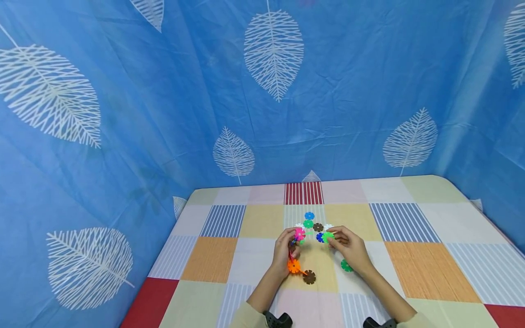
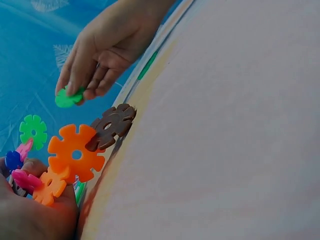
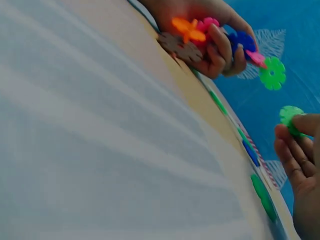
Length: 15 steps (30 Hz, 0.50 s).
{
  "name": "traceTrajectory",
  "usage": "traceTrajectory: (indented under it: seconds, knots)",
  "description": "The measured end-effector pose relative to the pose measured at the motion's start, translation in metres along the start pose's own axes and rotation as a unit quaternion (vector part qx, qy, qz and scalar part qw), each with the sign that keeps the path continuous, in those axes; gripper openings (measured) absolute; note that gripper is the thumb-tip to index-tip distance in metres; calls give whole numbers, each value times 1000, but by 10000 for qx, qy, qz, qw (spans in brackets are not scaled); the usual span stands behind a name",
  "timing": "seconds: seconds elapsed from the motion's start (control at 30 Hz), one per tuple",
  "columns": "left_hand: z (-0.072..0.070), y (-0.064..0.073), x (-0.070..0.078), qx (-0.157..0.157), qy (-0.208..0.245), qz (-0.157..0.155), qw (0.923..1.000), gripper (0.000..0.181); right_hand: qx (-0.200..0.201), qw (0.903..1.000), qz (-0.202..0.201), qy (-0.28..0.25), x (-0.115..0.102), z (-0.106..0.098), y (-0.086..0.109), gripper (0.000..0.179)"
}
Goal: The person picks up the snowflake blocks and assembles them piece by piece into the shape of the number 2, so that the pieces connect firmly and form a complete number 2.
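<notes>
My left hand point(image 1: 280, 253) grips a chain of joined plastic snowflake discs. In the left wrist view, the chain runs from a brown disc point(image 2: 112, 125) through an orange disc point(image 2: 76, 152) to pink and blue ones. A light green disc point(image 2: 33, 132) stands at its far end. The palm and fingers hide part of the chain's middle. Across from it, my right hand point(image 1: 352, 251) pinches a single light green disc point(image 3: 290, 116) between thumb and fingers. A gap shows between this disc and the chain's green end in the right wrist view.
Loose discs lie beyond the hands, among them a blue disc point(image 1: 309, 215), a green one point(image 1: 308, 224) and a brown one point(image 1: 317, 227). Another green disc point(image 1: 346, 265) lies beside the right hand. A blue leaf-print curtain point(image 1: 320, 114) hangs behind the patchwork tablecloth point(image 1: 254, 255).
</notes>
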<state>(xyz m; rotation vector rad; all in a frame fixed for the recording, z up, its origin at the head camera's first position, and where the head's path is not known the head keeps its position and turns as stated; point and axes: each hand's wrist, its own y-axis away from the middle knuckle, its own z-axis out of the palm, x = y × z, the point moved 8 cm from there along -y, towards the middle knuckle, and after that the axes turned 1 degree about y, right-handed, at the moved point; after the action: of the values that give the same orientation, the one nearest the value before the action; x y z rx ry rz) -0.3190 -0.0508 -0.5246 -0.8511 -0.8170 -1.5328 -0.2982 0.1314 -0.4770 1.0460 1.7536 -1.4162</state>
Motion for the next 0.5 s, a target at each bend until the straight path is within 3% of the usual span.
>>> traceTrajectory:
  seconds: [0.07, 0.17, 0.5]
  knots:
    - [0, 0, 0, 19, -23, 5, 10000, 21, 184, 9980, 218, -567, -1, 3, -1, 22]
    - [-1, 0, 0, 59, -28, -6, 10000, 20, 326, 9938, 451, -959, 3, 9, -1, 23]
    - [0, 2, 1, 5, -91, 36, 10000, 20, 434, 9888, 723, -1230, 8, 18, 0, 24]
